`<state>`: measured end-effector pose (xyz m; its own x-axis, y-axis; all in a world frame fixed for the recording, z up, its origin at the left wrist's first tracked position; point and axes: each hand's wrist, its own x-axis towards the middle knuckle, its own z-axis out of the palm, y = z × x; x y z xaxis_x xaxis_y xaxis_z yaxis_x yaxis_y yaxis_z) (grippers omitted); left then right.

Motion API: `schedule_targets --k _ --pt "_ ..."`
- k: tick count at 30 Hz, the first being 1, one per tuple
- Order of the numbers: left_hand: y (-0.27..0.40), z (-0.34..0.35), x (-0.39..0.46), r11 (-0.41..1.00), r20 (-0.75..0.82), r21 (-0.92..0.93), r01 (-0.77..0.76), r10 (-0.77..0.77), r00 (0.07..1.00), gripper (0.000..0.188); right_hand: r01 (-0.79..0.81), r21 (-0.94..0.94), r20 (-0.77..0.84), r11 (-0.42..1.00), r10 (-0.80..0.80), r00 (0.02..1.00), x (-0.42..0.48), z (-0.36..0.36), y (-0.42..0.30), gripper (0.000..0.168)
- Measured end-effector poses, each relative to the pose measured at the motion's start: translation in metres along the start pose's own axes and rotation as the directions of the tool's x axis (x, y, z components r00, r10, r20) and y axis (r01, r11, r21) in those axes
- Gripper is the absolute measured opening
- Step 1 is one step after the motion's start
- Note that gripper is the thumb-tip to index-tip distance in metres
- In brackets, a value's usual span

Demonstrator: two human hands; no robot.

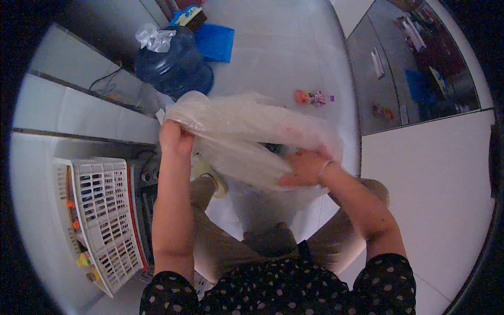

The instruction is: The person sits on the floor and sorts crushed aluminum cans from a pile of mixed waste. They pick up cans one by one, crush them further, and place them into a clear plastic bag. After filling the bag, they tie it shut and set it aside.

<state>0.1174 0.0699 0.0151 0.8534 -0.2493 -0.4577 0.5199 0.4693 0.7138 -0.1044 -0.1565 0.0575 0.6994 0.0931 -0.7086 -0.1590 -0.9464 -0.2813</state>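
A large translucent whitish plastic bag [244,122] is spread between my two hands, above the floor and my bent knees. My left hand [176,138] grips its rim at the left end, with the thumb and fingers closed on the film. At the bag's right side, my right hand [307,167] is blurred and touches the film near the opening; whether its fingers pinch the plastic cannot be made out. Something dark shows through the gap in the bag, too unclear to name. Beyond the bag, a small plastic bottle with a pink and orange wrapper [311,97] lies on the floor.
At the upper left stand a large blue water-cooler bottle [173,63], a blue dustpan [215,42] and a brush [189,16]. A white plastic basket [106,216] holding various items is at my left. Cabinet fronts with a glossy dark panel [413,67] line the right side.
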Motion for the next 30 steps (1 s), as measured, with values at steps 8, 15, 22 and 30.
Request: schedule_targets --k 8,15,22,30 --pt "-0.039 0.028 -0.028 0.987 0.140 0.150 0.055 -0.077 0.987 0.024 0.256 0.411 -0.316 0.875 -0.126 0.940 0.012 0.001 0.033 0.066" --pt "-0.041 0.072 -0.074 0.886 0.254 0.447 0.124 -0.259 0.932 0.028 0.072 0.381 -0.829 0.922 0.306 0.469 0.043 -0.007 0.008 0.061" --pt "-0.021 0.043 -0.082 0.877 0.256 0.448 0.177 -0.315 0.914 0.033 0.276 0.524 -0.796 0.806 0.347 0.496 0.041 -0.041 0.037 0.041" --pt "-0.008 0.030 -0.054 0.748 0.200 0.662 -0.045 -0.118 0.973 0.045 0.628 0.429 -0.783 0.649 -0.079 0.617 0.059 -0.018 0.029 0.028"
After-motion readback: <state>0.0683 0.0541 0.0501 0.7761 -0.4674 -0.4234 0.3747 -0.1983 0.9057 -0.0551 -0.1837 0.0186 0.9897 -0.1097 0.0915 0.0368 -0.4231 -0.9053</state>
